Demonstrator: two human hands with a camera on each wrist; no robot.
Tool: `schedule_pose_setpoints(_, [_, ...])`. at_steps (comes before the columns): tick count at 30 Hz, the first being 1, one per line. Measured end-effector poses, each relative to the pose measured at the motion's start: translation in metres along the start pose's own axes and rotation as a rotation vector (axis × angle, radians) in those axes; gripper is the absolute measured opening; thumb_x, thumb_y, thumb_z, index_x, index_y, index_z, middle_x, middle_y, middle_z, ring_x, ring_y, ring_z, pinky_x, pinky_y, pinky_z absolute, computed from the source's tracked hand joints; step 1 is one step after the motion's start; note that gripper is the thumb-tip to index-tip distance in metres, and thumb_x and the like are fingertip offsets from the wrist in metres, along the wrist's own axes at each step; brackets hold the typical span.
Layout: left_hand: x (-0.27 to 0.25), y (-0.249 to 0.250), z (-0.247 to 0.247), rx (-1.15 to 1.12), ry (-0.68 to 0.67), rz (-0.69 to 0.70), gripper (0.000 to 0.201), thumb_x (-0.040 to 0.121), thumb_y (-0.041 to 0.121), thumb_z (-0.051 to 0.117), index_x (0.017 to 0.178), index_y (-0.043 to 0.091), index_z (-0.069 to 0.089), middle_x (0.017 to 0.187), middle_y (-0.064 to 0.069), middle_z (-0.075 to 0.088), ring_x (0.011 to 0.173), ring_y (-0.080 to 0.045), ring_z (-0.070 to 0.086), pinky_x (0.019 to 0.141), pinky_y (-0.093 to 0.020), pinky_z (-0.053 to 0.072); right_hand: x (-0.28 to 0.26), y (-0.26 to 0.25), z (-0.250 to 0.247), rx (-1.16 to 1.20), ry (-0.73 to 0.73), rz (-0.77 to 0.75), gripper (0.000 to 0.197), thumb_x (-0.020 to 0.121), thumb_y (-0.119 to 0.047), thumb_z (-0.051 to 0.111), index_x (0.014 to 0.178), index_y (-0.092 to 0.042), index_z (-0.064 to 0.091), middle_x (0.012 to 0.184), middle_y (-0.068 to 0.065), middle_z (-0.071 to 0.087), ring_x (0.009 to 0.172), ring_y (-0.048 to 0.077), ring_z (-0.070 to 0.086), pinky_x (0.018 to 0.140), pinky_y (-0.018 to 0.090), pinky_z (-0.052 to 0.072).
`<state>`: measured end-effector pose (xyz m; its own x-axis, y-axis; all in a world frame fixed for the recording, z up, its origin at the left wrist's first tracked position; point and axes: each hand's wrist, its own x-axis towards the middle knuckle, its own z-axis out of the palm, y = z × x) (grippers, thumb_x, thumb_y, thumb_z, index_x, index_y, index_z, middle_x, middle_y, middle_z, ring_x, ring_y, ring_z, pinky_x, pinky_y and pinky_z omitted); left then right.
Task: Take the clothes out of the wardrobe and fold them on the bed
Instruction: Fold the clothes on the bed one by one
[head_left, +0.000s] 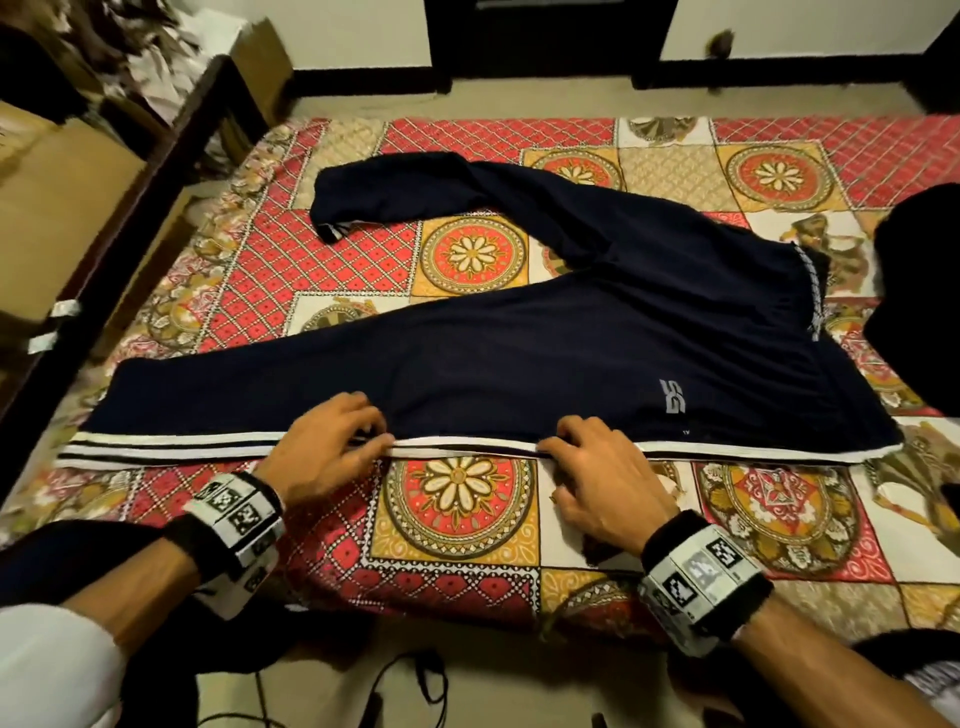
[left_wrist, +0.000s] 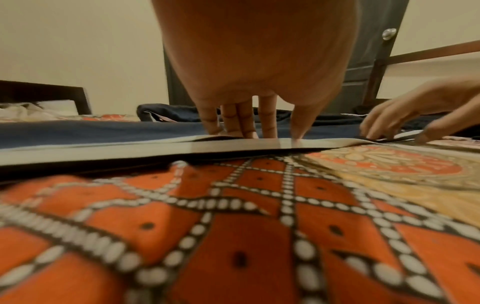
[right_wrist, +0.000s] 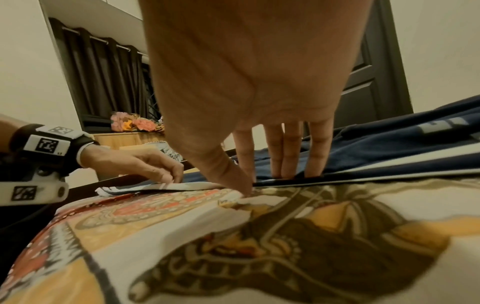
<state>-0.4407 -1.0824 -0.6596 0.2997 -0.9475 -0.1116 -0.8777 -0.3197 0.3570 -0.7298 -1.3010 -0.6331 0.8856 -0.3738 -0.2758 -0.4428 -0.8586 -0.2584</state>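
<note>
Navy track pants (head_left: 519, 353) with white side stripes lie spread on the patterned bed (head_left: 467, 525), waistband to the right, legs splayed to the left, the far leg bent. Both hands are at the near striped edge (head_left: 208, 452). My left hand (head_left: 363, 431) curls over it, thumb on the white stripe, fingers on the navy cloth (left_wrist: 78, 131); the left wrist view shows those fingertips (left_wrist: 246, 131) on the fabric. My right hand (head_left: 561, 441) pinches the same edge further right, fingers (right_wrist: 291, 164) on top, thumb at the hem.
A dark garment (head_left: 914, 291) lies at the bed's right edge. Cardboard boxes and a dark wooden frame (head_left: 78, 208) stand along the left side. A dark door (head_left: 545, 41) is beyond the bed. Cables (head_left: 410, 686) lie on the floor near me.
</note>
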Motion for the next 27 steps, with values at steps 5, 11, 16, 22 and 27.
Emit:
schedule_pose_setpoints(5, [-0.002,-0.08,-0.022,0.009,0.0,-0.369,0.07,0.08,0.066,0.046,0.122,0.013,0.064,0.12,-0.01,0.054,0.114,-0.033,0.054,0.096,-0.048,0.048,0.013,-0.033,-0.001,0.076,0.097,-0.019,0.056,0.082,-0.03,0.057,0.137,-0.021,0.062,0.134,0.004,0.061,0.114,0.028,0.06,0.093,0.046,0.053])
schedule_pose_setpoints(11, [-0.013,-0.175,-0.06,0.047,-0.11,-0.855,0.094,0.084,0.071,0.063,0.156,0.019,0.031,0.161,-0.017,0.022,0.145,-0.046,0.029,0.116,-0.058,0.032,0.029,-0.102,0.012,-0.123,-0.131,-0.025,0.062,0.091,-0.039,0.055,0.151,-0.028,0.044,0.159,0.009,0.037,0.139,0.033,0.04,0.107,0.05,0.044])
schedule_pose_setpoints(16, [-0.034,-0.214,-0.073,0.04,-0.022,-1.107,0.108,0.079,0.076,0.061,0.159,0.012,0.024,0.166,-0.022,0.009,0.149,-0.051,0.016,0.12,-0.061,0.021,0.034,-0.103,0.001,-0.061,-0.094,0.04,0.043,0.091,-0.041,0.053,0.131,-0.032,0.063,0.128,-0.002,0.056,0.117,0.024,0.054,0.089,0.038,0.05])
schedule_pose_setpoints(22, [-0.008,-0.175,-0.065,-0.054,-0.036,-0.992,0.102,0.084,0.063,0.069,0.159,0.012,0.023,0.166,-0.02,0.006,0.152,-0.046,0.01,0.119,-0.062,0.023,0.035,-0.101,0.007,-0.117,-0.177,0.086,0.064,0.083,-0.042,0.057,0.146,-0.032,0.05,0.133,0.003,0.05,0.12,0.028,0.049,0.097,0.044,0.049])
schedule_pose_setpoints(27, [-0.02,-0.19,-0.075,-0.143,-0.004,-1.132,0.109,0.08,0.071,0.067,0.16,0.012,0.022,0.168,-0.018,0.006,0.152,-0.046,0.009,0.122,-0.057,0.021,0.029,-0.082,-0.002,0.004,-0.062,0.121,0.057,0.082,-0.048,0.047,0.135,-0.03,0.062,0.122,-0.001,0.057,0.111,0.022,0.056,0.091,0.038,0.051])
